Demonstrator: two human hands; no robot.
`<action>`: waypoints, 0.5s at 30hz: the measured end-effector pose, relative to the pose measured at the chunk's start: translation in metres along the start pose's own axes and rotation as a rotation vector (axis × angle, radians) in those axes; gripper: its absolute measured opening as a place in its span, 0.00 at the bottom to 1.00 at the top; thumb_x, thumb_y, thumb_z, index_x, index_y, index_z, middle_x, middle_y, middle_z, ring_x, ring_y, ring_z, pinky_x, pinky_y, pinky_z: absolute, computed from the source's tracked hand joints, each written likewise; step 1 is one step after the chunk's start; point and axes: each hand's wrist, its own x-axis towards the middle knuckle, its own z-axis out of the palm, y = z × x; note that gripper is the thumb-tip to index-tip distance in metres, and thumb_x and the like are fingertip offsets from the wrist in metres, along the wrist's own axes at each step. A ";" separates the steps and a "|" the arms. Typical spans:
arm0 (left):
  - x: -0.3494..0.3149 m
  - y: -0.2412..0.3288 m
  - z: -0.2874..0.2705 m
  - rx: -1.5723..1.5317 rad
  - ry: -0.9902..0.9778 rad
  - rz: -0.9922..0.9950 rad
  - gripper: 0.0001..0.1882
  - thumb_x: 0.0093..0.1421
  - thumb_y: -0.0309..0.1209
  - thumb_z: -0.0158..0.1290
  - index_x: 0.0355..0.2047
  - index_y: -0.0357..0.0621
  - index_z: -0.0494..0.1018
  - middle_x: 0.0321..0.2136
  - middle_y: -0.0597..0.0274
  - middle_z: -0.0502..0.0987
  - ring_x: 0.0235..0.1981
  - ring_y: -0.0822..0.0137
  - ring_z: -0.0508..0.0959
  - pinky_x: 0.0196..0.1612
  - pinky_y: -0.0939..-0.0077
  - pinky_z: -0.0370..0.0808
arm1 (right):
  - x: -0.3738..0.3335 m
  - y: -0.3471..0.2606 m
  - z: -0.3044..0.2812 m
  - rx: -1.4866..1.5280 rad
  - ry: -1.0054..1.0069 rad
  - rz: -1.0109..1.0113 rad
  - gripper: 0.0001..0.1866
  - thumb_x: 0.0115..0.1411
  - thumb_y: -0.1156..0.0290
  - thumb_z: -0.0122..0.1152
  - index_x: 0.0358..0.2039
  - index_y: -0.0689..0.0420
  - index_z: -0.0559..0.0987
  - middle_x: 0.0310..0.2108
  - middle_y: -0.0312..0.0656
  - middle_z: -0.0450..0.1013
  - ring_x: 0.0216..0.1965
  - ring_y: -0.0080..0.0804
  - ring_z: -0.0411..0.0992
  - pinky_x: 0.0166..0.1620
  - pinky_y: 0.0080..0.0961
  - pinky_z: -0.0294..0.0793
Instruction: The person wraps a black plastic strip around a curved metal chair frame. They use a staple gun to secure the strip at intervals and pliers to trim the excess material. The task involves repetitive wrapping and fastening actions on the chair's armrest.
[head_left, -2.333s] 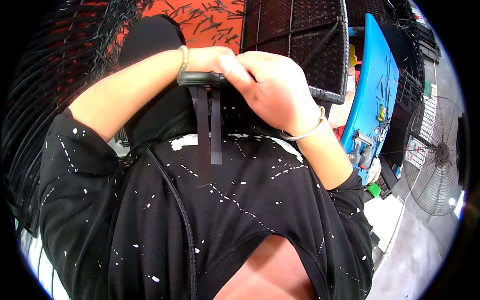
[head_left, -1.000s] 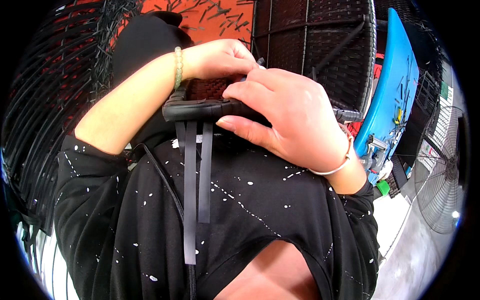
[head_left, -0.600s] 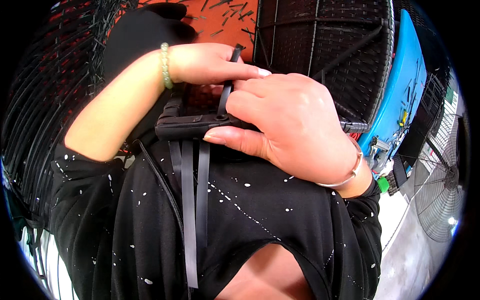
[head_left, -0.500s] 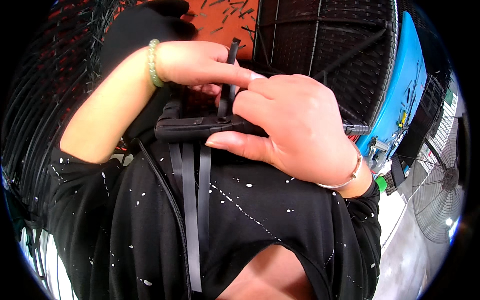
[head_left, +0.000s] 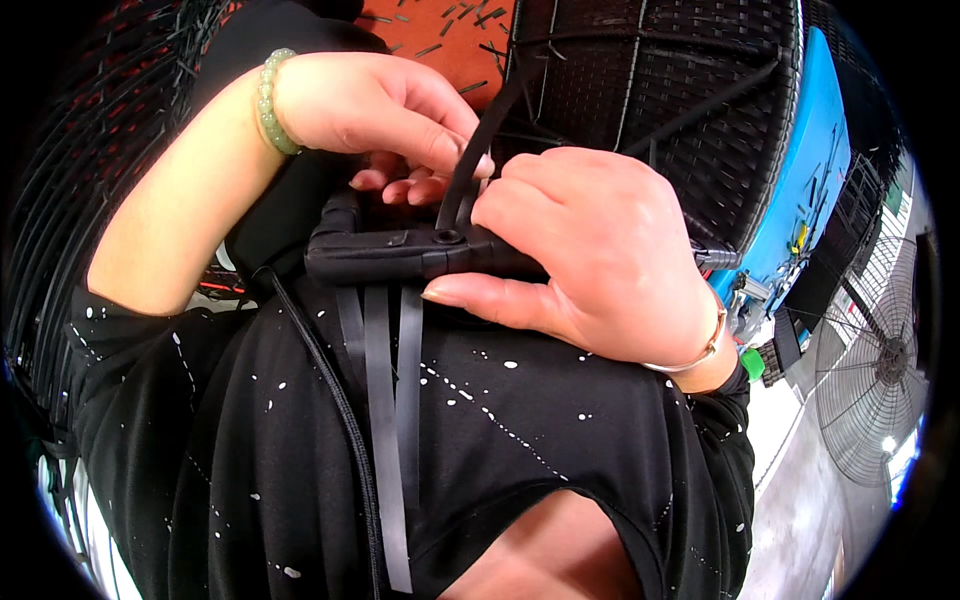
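A black wrapped frame bar (head_left: pixel 370 258) lies across my lap, with a small round hole or fastener on its top. My right hand (head_left: pixel 610 255) is closed over the bar's right part, thumb along the near side and fingers curled over the far side. From near the hole a flat black strip (head_left: pixel 490 125) rises and leans to the right. My left hand (head_left: pixel 385 115) pinches this strip beyond the bar, its thumb and forefinger tips partly behind it. Several loose flat strips (head_left: pixel 378 400) hang from the bar's near side over my black top.
A black woven wicker panel (head_left: pixel 690 70) stands beyond my right hand. Beside it is a blue surface (head_left: pixel 790 170) with scattered black offcuts. More offcuts lie on an orange surface (head_left: pixel 430 28). Curved black strands fill the left side, and a caged fan (head_left: pixel 880 360) stands at far right.
My left hand has drawn back to the left and up, away from my right knuckles. The upright strip now leans right and shows more length. My right hand keeps its hold.
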 end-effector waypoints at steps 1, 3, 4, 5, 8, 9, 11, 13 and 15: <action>0.002 0.000 -0.003 0.010 -0.029 0.004 0.10 0.66 0.32 0.52 0.34 0.37 0.76 0.19 0.65 0.74 0.18 0.79 0.72 0.19 0.86 0.67 | 0.000 0.001 0.001 -0.002 0.009 -0.004 0.21 0.45 0.56 0.76 0.27 0.57 0.76 0.23 0.40 0.70 0.24 0.40 0.71 0.27 0.32 0.71; 0.005 -0.003 -0.005 0.039 -0.066 0.033 0.12 0.67 0.35 0.52 0.31 0.39 0.77 0.19 0.67 0.75 0.18 0.80 0.71 0.19 0.86 0.65 | 0.000 0.000 0.000 -0.018 -0.006 0.001 0.21 0.45 0.56 0.76 0.27 0.57 0.76 0.23 0.40 0.70 0.25 0.40 0.72 0.28 0.32 0.71; 0.006 -0.005 -0.004 0.057 -0.073 0.056 0.15 0.68 0.38 0.53 0.29 0.40 0.77 0.19 0.68 0.76 0.17 0.80 0.69 0.19 0.85 0.64 | 0.001 0.000 -0.001 -0.026 -0.014 0.004 0.21 0.45 0.56 0.76 0.27 0.57 0.76 0.24 0.40 0.71 0.25 0.40 0.72 0.28 0.32 0.71; 0.007 -0.008 -0.004 0.076 -0.081 0.078 0.18 0.69 0.41 0.53 0.26 0.41 0.78 0.19 0.69 0.77 0.17 0.81 0.67 0.19 0.85 0.63 | 0.001 0.000 -0.001 -0.034 -0.020 0.010 0.21 0.45 0.56 0.76 0.27 0.57 0.76 0.24 0.40 0.71 0.25 0.40 0.72 0.28 0.32 0.71; 0.015 -0.018 -0.007 0.105 -0.165 0.151 0.20 0.70 0.40 0.51 0.24 0.40 0.77 0.18 0.70 0.76 0.16 0.82 0.64 0.20 0.84 0.61 | 0.003 -0.001 -0.001 -0.038 -0.025 0.023 0.20 0.46 0.55 0.75 0.28 0.57 0.77 0.24 0.40 0.71 0.25 0.41 0.72 0.28 0.33 0.71; 0.018 -0.021 -0.008 0.174 -0.146 0.182 0.21 0.69 0.39 0.51 0.22 0.40 0.77 0.17 0.70 0.75 0.16 0.82 0.65 0.20 0.83 0.61 | 0.003 0.000 -0.001 -0.026 -0.017 0.023 0.20 0.47 0.55 0.75 0.28 0.57 0.77 0.24 0.40 0.71 0.25 0.41 0.72 0.28 0.33 0.71; 0.020 -0.022 -0.005 0.205 -0.100 0.200 0.21 0.68 0.39 0.51 0.20 0.40 0.76 0.16 0.70 0.74 0.15 0.81 0.65 0.20 0.82 0.61 | 0.004 0.000 -0.001 -0.019 -0.032 0.034 0.18 0.50 0.56 0.73 0.28 0.57 0.77 0.24 0.41 0.71 0.26 0.42 0.72 0.29 0.34 0.72; 0.025 -0.024 -0.005 0.244 -0.090 0.225 0.21 0.67 0.39 0.52 0.19 0.40 0.76 0.15 0.70 0.73 0.15 0.80 0.66 0.19 0.81 0.61 | 0.007 -0.001 -0.003 -0.029 -0.080 0.055 0.15 0.55 0.58 0.69 0.28 0.57 0.77 0.24 0.42 0.71 0.26 0.44 0.72 0.29 0.35 0.72; 0.033 -0.028 -0.011 0.291 -0.115 0.262 0.21 0.65 0.39 0.52 0.18 0.39 0.75 0.14 0.70 0.72 0.14 0.79 0.66 0.18 0.80 0.61 | 0.007 0.001 -0.002 0.020 -0.078 0.078 0.12 0.59 0.62 0.64 0.28 0.57 0.77 0.24 0.43 0.71 0.27 0.46 0.72 0.30 0.36 0.71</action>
